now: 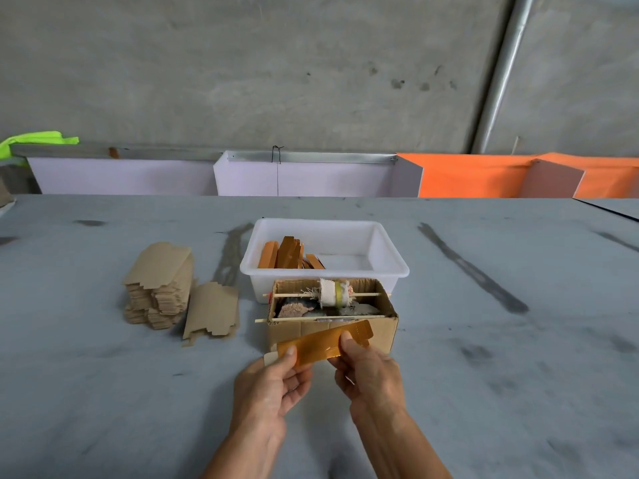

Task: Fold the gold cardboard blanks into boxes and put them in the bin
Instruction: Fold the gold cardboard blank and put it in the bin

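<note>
— Where is the gold blank?

— A flat gold cardboard blank [323, 342] is held above the grey table [484, 340], just in front of a brown carton [380, 331]. The left hand [273, 385] pinches its left end; the right hand [366, 371] pinches its middle.

— And the bin?

— The white plastic bin [387, 261] sits behind the carton, with folded gold boxes [285, 254] inside. A stack of blanks [160, 285] lies to the left.

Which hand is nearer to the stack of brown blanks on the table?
Left. The left hand holds the gold blank on the side toward the stack, which lies further left and back. The right hand holds the blank's other end, farther away.
</note>
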